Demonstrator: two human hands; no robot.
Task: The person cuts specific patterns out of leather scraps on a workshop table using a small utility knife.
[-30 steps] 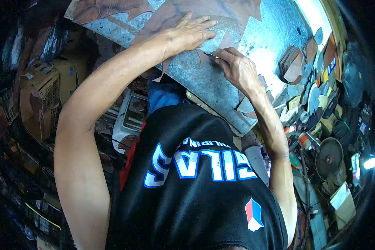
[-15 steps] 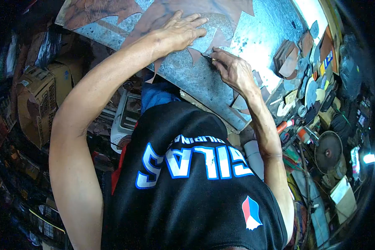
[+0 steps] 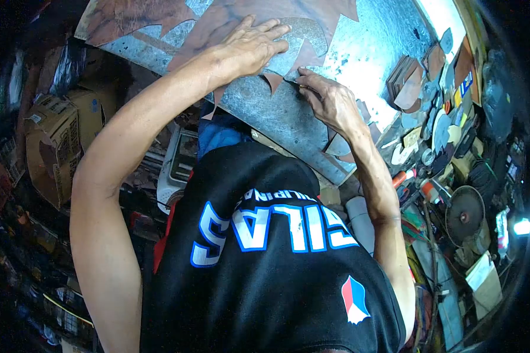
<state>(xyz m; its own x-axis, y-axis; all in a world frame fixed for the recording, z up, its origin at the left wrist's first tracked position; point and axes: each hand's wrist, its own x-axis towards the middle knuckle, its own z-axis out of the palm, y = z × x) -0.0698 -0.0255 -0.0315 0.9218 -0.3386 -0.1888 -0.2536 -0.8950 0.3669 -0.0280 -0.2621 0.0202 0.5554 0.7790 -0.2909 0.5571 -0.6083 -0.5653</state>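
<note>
My left hand (image 3: 256,47) lies flat with fingers spread, over a sheet of brown leather (image 3: 221,17) and a grey curved flat piece (image 3: 306,35) resting on it. The leather has jagged, cut-out edges, and a pointed strip (image 3: 273,81) hangs below the grey piece. My right hand (image 3: 327,97) is closed in a pinch around a slim dark pen-like tool (image 3: 292,80). Its tip is by the lower edge of the grey piece; most of the tool is hidden by my fingers. Both hands are over the scuffed metal-grey tabletop (image 3: 247,106).
More cut leather (image 3: 135,17) lies at the top left of the table. Stacked leather pieces (image 3: 403,82) and many flat cut shapes (image 3: 439,129) crowd the right side. A cardboard box (image 3: 53,141) stands at left, a round fan-like disc (image 3: 464,216) at lower right.
My right hand has shifted very slightly, and the tool now shows less between the fingers. The left hand stays pressed in nearly the same place.
</note>
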